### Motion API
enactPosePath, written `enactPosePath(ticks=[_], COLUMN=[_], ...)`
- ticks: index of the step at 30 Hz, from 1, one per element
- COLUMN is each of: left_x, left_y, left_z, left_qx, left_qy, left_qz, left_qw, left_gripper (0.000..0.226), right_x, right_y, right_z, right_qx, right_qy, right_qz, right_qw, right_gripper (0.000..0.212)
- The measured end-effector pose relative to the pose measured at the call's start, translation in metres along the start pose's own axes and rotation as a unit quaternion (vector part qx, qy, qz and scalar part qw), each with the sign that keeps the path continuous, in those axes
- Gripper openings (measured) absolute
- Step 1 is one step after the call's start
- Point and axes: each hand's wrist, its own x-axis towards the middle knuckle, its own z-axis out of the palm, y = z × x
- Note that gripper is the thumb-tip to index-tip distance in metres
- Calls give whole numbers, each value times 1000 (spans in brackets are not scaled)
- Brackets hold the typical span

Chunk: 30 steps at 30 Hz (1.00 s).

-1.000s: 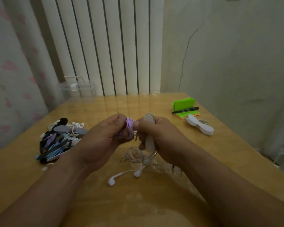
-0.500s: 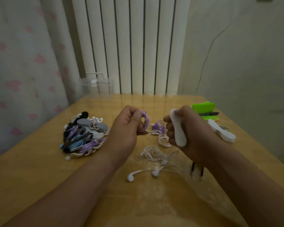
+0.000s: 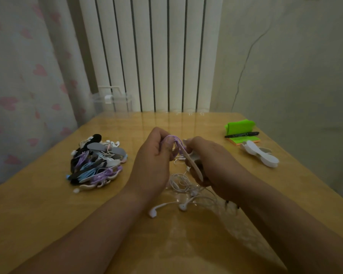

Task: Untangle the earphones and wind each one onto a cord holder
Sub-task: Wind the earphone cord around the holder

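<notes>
Over the middle of the bench (image 3: 48,204), the left hand (image 3: 152,165) pinches the looped purple earphone cord (image 3: 175,144) with curled fingers (image 3: 166,144), just beside the pale cord holder (image 3: 193,165) gripped by the right hand (image 3: 216,165), while the white earphones (image 3: 181,184) lie tangled underneath.

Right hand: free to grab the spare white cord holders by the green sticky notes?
Probably not yet: the right hand grips a white plastic cord holder. Nothing lies between it and the spare white cord holders, though.
</notes>
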Motion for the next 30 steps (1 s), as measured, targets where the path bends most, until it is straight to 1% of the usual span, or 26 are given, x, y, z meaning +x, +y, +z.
enactPosePath(ticks=[4,6,8,11,12,13,14,15,16,18,19,23,25,27,28,30], left_x=[-3,-4,-4,-8,-9,-10,-10,-11,-11,-12,-12,-14,-16,-18,-19,-20], left_y=[0,0,1,2,2,3,3,3,3,3,3,5,9,13,15,17], left_z=[1,1,2,4,5,6,7,8,9,13,14,15,17,21,23,25], left_qx=[35,34,28,24,20,15,13,11,7,-4,-8,1,16,17,10,-3], left_qy=[-5,-1,-2,-14,-18,-20,-21,-22,-24,-28,-28,-44,-60,-69,-68,-68], left_qz=[23,25,24,28,29,30,31,30,27,20,19,46,61,72,71,60], left_qw=[999,999,999,999,999,999,999,999,999,999,999,998,996,995,995,996], left_gripper=[21,21,20,19,19,19,18,17,16,16,17,16,16,17,17,17], right_x=[2,1,3,6,7,6,7,5,4,6,6,7,7,4,5,8], right_y=[0,-1,2,4,3,2,2,2,2,3,3,-1,1,1,1,2], right_z=[-3,-3,-1,0,-2,-4,-6,-6,-4,-4,-5,-9,-10,-5,-1,5], right_qx=[89,109,95,66,46,-1,-85,-167,-218,-235,-217,-242,-213,-133,-98,-18], right_qy=[-64,-86,-80,-49,-38,-28,-13,6,32,79,92,88,97,122,137,141], right_qz=[25,26,27,27,20,5,-17,-33,-47,-62,-58,-68,-79,-67,-56,-28], right_qw=[994,990,992,996,998,1000,996,985,974,967,970,964,969,981,984,989], right_gripper=[28,30,37,35,33,31,30,28,25,28,30,21,23,36,38,37])
